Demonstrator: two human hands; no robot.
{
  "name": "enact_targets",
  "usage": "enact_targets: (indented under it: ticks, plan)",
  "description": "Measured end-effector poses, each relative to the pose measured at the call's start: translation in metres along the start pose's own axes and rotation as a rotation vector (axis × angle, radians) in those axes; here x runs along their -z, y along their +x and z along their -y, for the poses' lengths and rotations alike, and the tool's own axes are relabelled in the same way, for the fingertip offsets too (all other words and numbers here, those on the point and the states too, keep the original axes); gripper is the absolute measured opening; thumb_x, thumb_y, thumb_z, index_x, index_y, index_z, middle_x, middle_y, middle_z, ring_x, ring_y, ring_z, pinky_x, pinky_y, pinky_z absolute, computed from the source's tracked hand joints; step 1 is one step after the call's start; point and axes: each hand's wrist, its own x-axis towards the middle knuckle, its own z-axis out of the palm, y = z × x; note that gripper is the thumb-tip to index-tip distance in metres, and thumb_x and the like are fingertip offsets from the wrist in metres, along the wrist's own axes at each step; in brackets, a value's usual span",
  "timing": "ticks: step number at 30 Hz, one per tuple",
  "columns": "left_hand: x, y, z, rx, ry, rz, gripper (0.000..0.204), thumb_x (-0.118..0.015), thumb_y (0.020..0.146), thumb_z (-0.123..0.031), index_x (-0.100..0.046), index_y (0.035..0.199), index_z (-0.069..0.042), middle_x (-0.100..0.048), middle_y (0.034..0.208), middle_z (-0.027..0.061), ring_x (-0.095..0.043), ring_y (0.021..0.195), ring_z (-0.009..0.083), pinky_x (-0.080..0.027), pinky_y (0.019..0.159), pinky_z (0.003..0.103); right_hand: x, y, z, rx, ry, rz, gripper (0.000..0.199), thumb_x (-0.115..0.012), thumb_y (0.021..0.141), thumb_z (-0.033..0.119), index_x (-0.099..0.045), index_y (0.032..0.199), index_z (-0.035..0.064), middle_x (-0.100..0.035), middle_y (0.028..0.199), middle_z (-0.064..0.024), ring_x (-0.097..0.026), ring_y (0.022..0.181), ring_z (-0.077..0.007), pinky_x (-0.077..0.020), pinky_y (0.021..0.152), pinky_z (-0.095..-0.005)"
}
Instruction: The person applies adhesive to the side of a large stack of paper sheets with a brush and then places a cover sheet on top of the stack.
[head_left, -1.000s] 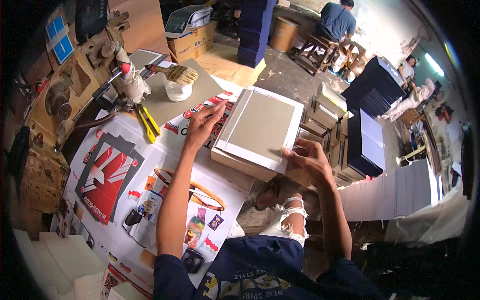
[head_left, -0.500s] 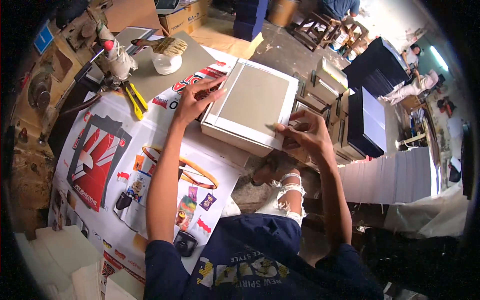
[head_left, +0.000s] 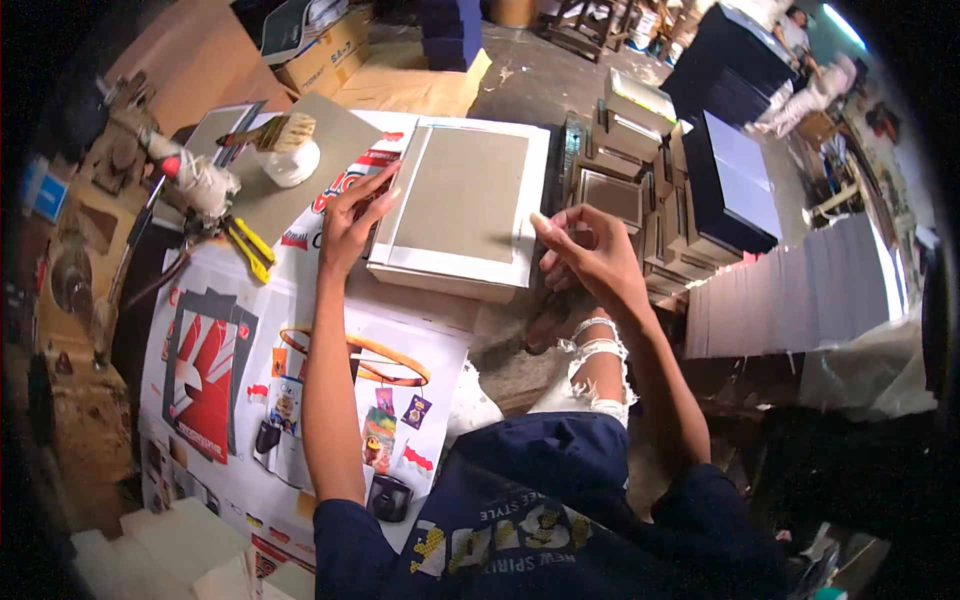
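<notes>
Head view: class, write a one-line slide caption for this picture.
Seated person's left hand and right hand flank a flat grey-and-white box on a poster-covered worktable.

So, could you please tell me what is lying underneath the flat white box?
The flat white box rests on printed poster paper that covers the worktable, held by the left hand and right hand. Whatever lies directly beneath it is hidden.

Yellow-handled pliers (head_left: 250, 250), white bowl (head_left: 291, 162), printed poster (head_left: 230, 380).
</notes>
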Motion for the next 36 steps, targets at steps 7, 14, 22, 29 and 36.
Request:
enact_targets:
  ticks: [7,14,22,29,36]
  plan:
    - [0.015,0.043,0.019,0.267,-0.038,-0.019,0.078,-0.038,0.101,-0.061,-0.038,0.150,0.000,-0.047,0.147,0.0213,-0.043,0.137,0.0268,-0.027,0.116,0.040,-0.034,-0.053,-0.096,-0.094,0.386,0.001,0.028,-0.065,0.094,0.015,-0.061,0.114,-0.0039,-0.068,0.093,-0.0079,-0.066,0.079,-0.0128,-0.0536,0.065,-0.0265]
    - [0.009,0.119,0.024,0.519,0.044,0.166,0.082,-0.046,0.097,-0.065,-0.050,0.139,0.005,-0.059,0.135,0.0152,-0.054,0.126,0.0231,-0.039,0.104,0.033,-0.073,-0.062,-0.088,-0.168,0.735,0.157,0.050,-0.069,0.079,-0.007,-0.057,0.127,-0.0066,-0.065,0.110,-0.0094,-0.062,0.102,-0.0147,-0.0527,0.088,-0.0283]
    - [0.011,0.107,0.005,0.483,0.049,0.236,0.060,-0.053,0.099,-0.053,-0.068,0.115,0.003,-0.069,0.105,0.0069,-0.062,0.093,0.0133,-0.046,0.090,0.027,-0.034,-0.051,-0.113,-0.157,0.756,0.040,0.045,-0.066,0.086,-0.005,-0.054,0.128,-0.0117,-0.067,0.112,-0.0154,-0.065,0.100,-0.0169,-0.0536,0.089,-0.0298]
    - [0.007,0.092,-0.004,0.350,0.339,0.326,0.052,-0.063,0.095,-0.038,-0.065,0.119,0.008,-0.067,0.101,0.0044,-0.056,0.092,0.0101,-0.043,0.089,0.024,-0.036,-0.052,-0.104,0.051,0.791,-0.041,0.050,-0.078,0.076,0.003,-0.062,0.123,-0.0032,-0.066,0.106,-0.0066,-0.061,0.098,-0.0129,-0.0525,0.089,-0.0285]
    - [0.007,0.088,-0.009,0.454,0.300,0.317,0.045,-0.062,0.096,-0.038,-0.068,0.107,0.005,-0.064,0.091,-0.0008,-0.054,0.084,0.0078,-0.042,0.080,0.023,-0.091,-0.051,-0.030,-0.187,0.602,-0.322,0.079,-0.090,0.071,0.034,-0.048,0.124,-0.0073,-0.064,0.097,-0.0077,-0.059,0.086,-0.0107,-0.0487,0.080,-0.0240]
